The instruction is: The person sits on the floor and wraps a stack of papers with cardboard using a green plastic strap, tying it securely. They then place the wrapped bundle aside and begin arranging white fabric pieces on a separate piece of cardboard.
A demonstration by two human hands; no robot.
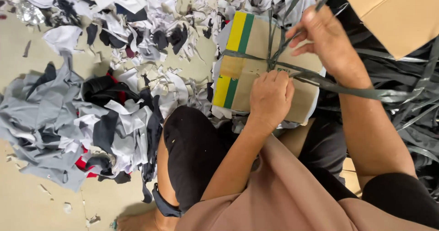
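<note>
While a person sits on the floor (27,199) among heaps of fabric scraps (91,116), both hands work a dark plastic strap (347,90) around a flat cardboard-faced bundle (256,52) with yellow and green stripes at its left edge. The left hand (270,98) is closed, fingers pinching the strap where the bands cross near the bundle's middle, and it rests directly on the cardboard. The right hand (327,39) is clenched around strap ends at the bundle's upper right corner, pulling them up and away. Judged from this grip, the crossing could slacken if the left pinch eases, and the smooth strap could slip through the right fist under a hard pull. More loose strapping (407,121) lies tangled at right, beneath a cardboard box (398,16).
</note>
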